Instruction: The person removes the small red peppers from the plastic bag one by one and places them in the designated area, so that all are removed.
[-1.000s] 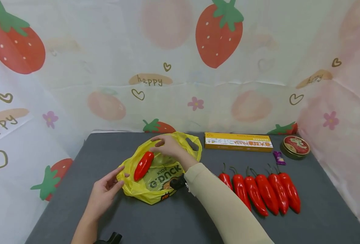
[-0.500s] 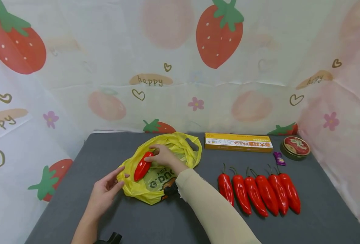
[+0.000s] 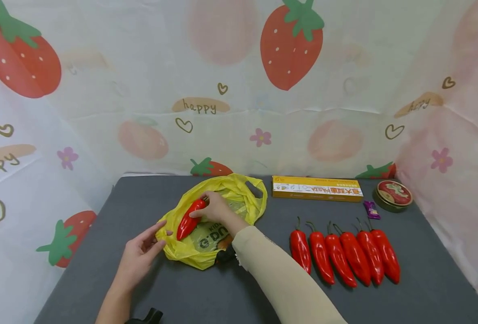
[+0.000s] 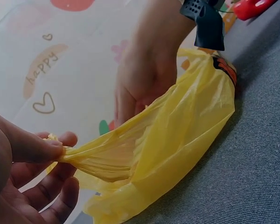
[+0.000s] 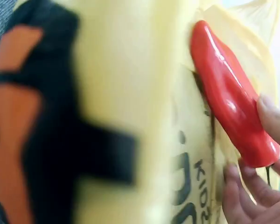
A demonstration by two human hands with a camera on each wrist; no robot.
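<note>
In the head view a yellow plastic bag lies open-mouthed on the dark table. My left hand is at its left rim; the left wrist view shows the bag edge pinched between thumb and fingers, pulled taut. A glossy red chili pepper is inside the bag mouth, over the printed side. My right hand holds this pepper near its stem end. In the right wrist view the thumb presses one side of the pepper, with fingers by the thin dark stem.
Several red chili peppers lie in a row on the right of the table. Behind them are a yellow pasta box, a small purple packet and a round tin. A strawberry-print cloth hangs behind.
My right hand has come down from above the pepper and taken hold of its stem end. The pepper has shifted slightly. My left hand has stayed at the bag's rim.
</note>
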